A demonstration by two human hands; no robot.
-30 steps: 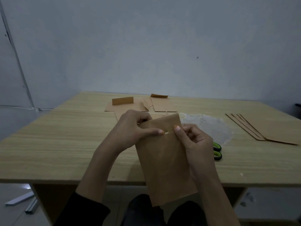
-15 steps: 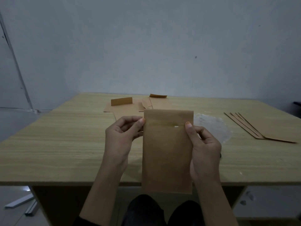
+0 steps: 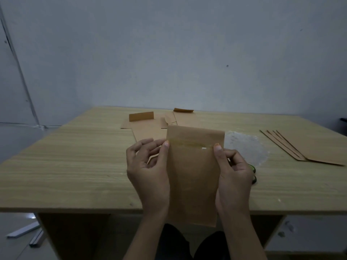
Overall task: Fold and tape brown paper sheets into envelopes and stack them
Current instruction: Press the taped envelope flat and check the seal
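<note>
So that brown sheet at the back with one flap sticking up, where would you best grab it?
Probably the raised flap, pinched from above, thumb on one face and fingers on the other. The rest of the sheet lies flat on the table, offering no edge to get under; the flap stands clear. The left hand and right hand hold the envelope.
</note>
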